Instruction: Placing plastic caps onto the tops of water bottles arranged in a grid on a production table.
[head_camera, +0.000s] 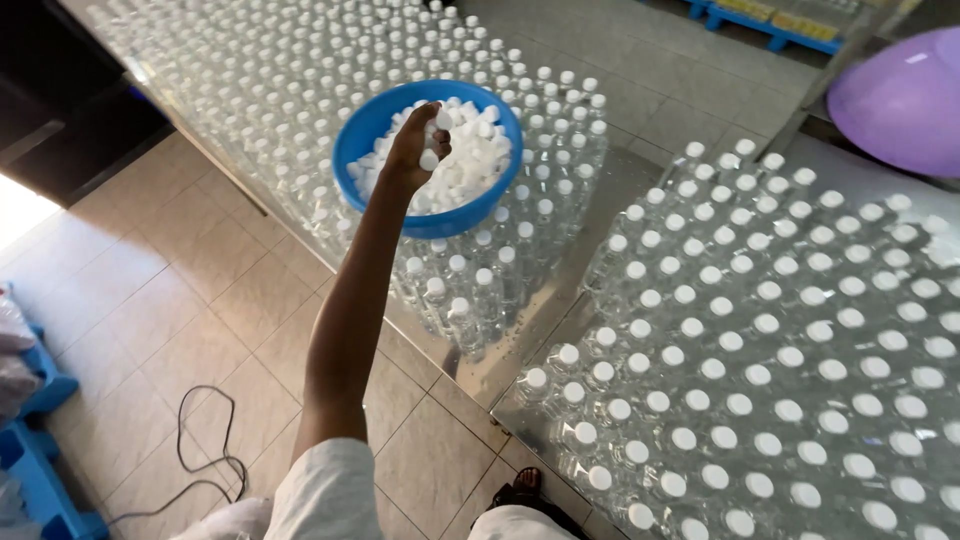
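Observation:
My left hand (415, 148) reaches out over a blue round bowl (352, 140) heaped with small white bottle caps (470, 165). The fingers are closed around a few of these caps, and some show between them. The bowl rests on top of a dense block of clear plastic bottles (300, 110) on a shiny metal table, some of them capped in white. My right hand is out of sight.
A second block of clear bottles with white caps (780, 350) fills the metal table (560, 300) at the right. A purple balloon-like ball (900, 100) sits at the top right. The tiled floor carries a dark cable (195, 440), and blue crates (35, 460) stand at the left edge.

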